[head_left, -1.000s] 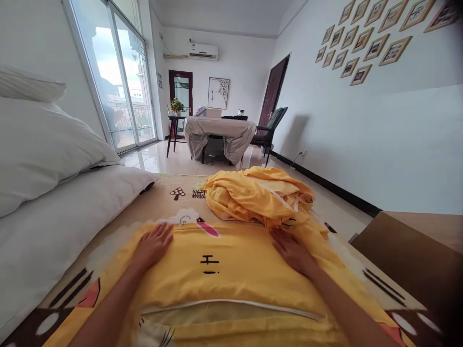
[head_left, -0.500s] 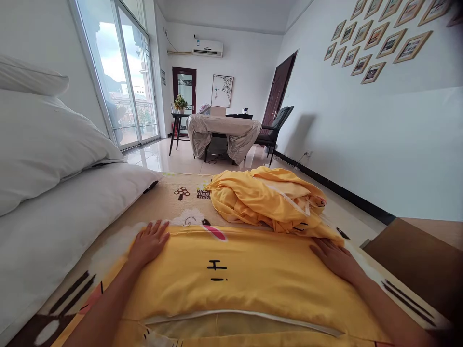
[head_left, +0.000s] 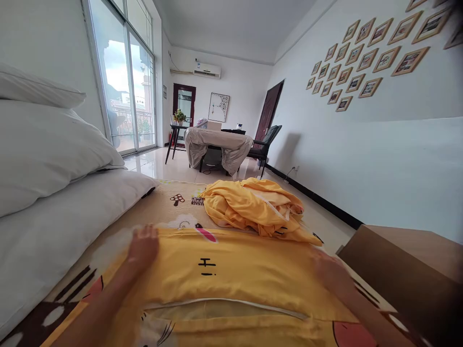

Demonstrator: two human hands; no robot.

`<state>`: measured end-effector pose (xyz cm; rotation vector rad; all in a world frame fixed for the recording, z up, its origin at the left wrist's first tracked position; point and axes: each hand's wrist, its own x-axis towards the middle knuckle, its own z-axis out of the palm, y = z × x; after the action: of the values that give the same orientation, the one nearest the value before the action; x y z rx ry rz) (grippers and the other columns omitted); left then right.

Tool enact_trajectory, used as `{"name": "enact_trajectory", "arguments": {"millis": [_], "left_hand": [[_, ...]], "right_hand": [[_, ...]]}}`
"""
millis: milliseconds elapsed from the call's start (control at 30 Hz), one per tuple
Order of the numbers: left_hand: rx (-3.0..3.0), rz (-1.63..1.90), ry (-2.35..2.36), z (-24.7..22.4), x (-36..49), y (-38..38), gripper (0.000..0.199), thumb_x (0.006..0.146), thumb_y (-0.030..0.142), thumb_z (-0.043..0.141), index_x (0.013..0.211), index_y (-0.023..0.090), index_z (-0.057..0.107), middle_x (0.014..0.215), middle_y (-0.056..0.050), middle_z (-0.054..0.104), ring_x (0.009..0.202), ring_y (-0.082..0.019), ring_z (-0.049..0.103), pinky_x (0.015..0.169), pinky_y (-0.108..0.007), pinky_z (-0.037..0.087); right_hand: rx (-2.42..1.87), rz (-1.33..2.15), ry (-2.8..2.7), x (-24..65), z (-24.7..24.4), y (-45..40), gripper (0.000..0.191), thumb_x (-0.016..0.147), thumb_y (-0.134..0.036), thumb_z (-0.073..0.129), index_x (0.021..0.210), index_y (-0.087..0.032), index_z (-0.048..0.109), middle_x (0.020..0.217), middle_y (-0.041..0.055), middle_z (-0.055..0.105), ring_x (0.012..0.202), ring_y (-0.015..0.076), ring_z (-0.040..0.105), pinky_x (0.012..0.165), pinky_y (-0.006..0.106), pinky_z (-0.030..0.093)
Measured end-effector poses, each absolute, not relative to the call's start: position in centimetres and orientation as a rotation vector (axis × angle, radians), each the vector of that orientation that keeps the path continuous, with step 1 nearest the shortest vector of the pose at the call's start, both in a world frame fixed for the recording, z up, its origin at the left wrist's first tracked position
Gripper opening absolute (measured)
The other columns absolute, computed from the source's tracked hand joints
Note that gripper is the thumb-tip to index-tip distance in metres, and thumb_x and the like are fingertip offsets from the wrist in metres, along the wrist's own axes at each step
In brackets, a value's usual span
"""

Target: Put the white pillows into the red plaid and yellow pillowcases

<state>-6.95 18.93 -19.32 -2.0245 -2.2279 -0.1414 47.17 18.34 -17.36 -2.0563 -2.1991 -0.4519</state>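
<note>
A yellow fabric cover [head_left: 246, 270] printed with "Hi" and a pink mark lies spread before me. Near its close side runs a long slit with a pale edge [head_left: 224, 302], gaping a little. My left hand [head_left: 144, 248] is at the far left corner of the cover. At the far right corner is my right hand [head_left: 327, 265], close to a crumpled heap of yellow cloth [head_left: 249, 205]. Both hands are smeared by motion, so I cannot make out whether their fingers grip the fabric.
White pillows [head_left: 72, 226] are stacked on the left. Beneath the cover lies a beige patterned blanket [head_left: 166, 207]. A cardboard box [head_left: 394, 270] stands at the right. Farther off are a draped table [head_left: 217, 137] and a black chair [head_left: 267, 142].
The view has tipped upward and shifted slightly. My hands, earlier lying flat with fingers spread on the cover's far corners, are now blurred by motion. The cover and heap look much the same.
</note>
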Motion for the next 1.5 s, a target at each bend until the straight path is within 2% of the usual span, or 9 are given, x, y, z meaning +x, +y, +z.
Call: {"name": "enact_trajectory", "arguments": {"millis": [133,300,433,733,867,1000,1200,1333,1500], "left_hand": [[-2.514,-0.133,-1.85,-19.3,3.4,19.0,0.05,0.087,0.016,0.036,0.133,0.014,0.055,0.148,-0.013,0.041,0.14,-0.025,0.033,0.113,-0.047,0.026],[-2.712,-0.115,-1.774,-21.6,9.1,18.3,0.055,0.092,0.024,0.03,0.145,0.019,0.038,0.152,-0.008,0.035,0.141,-0.021,0.031,0.112,-0.048,0.029],[-2.541,-0.14,-1.965,-22.1,2.8,18.0,0.055,0.096,0.032,0.023,0.149,0.022,0.031,0.156,-0.005,0.026,0.144,-0.021,0.022,0.115,-0.05,0.02],[-2.163,-0.04,-2.277,-21.9,-12.1,16.0,0.058,0.095,0.033,0.019,0.146,0.013,0.036,0.152,-0.009,0.033,0.142,-0.024,0.028,0.113,-0.049,0.024],[-2.173,0.124,-2.171,-20.3,-13.0,14.8,0.054,0.094,0.027,0.025,0.144,0.012,0.04,0.151,-0.013,0.035,0.141,-0.027,0.03,0.112,-0.055,0.023],[-2.236,0.129,-2.055,-18.0,-8.0,15.7,0.056,0.083,0.005,0.032,0.135,-0.005,0.047,0.145,-0.028,0.038,0.14,-0.034,0.031,0.115,-0.057,0.006],[-2.585,0.005,-1.924,-19.6,6.5,18.3,0.056,0.09,0.016,0.03,0.144,0.016,0.039,0.15,-0.012,0.038,0.139,-0.024,0.035,0.106,-0.045,0.037],[-2.59,-0.077,-2.008,-21.5,8.0,19.6,0.054,0.095,0.031,0.024,0.147,0.019,0.034,0.154,-0.009,0.03,0.143,-0.026,0.026,0.111,-0.058,0.026],[-2.437,-0.116,-2.163,-21.9,1.0,20.8,0.056,0.097,0.044,0.021,0.147,0.024,0.033,0.157,-0.002,0.022,0.145,-0.022,0.019,0.115,-0.053,0.019]], "right_hand": [[-1.777,-0.046,-2.444,34.1,-17.8,19.5,0.048,0.085,-0.017,0.035,0.126,-0.014,0.061,0.118,0.0128,0.067,0.102,0.0223,0.066,0.088,0.031,0.049],[-1.509,0.19,-2.504,23.3,-20.8,19.4,0.049,0.094,-0.024,0.032,0.14,-0.021,0.048,0.142,0.0024,0.05,0.13,0.0135,0.046,0.108,0.026,0.033],[-1.624,0.216,-2.454,27.3,-22.0,20.0,0.053,0.096,-0.042,0.032,0.142,-0.017,0.044,0.149,0.0073,0.04,0.139,0.0199,0.033,0.114,0.039,0.024],[-2.114,0.002,-2.27,42.9,-21.6,19.2,0.06,0.094,-0.045,0.028,0.146,-0.017,0.039,0.153,0.0098,0.031,0.143,0.025,0.026,0.114,0.05,0.018],[-2.188,-0.079,-2.2,45.0,-20.3,18.1,0.056,0.094,-0.032,0.028,0.142,-0.009,0.043,0.149,0.0177,0.036,0.14,0.0305,0.03,0.111,0.055,0.022],[-2.047,-0.087,-2.265,40.5,-19.1,18.4,0.054,0.083,-0.007,0.031,0.133,0.001,0.051,0.139,0.0268,0.047,0.133,0.0327,0.041,0.11,0.052,0.026],[-1.506,0.187,-2.555,25.2,-20.7,19.6,0.048,0.092,-0.018,0.033,0.134,-0.022,0.054,0.14,0.0024,0.052,0.13,0.0134,0.046,0.108,0.025,0.032],[-1.494,0.25,-2.565,22.4,-22.1,21.0,0.051,0.097,-0.03,0.029,0.144,-0.017,0.041,0.15,0.0061,0.038,0.139,0.0172,0.033,0.114,0.033,0.023],[-1.675,0.277,-2.511,27.9,-22.1,23.5,0.057,0.097,-0.046,0.025,0.147,-0.02,0.037,0.155,0.006,0.028,0.143,0.0199,0.024,0.115,0.04,0.017]]}}
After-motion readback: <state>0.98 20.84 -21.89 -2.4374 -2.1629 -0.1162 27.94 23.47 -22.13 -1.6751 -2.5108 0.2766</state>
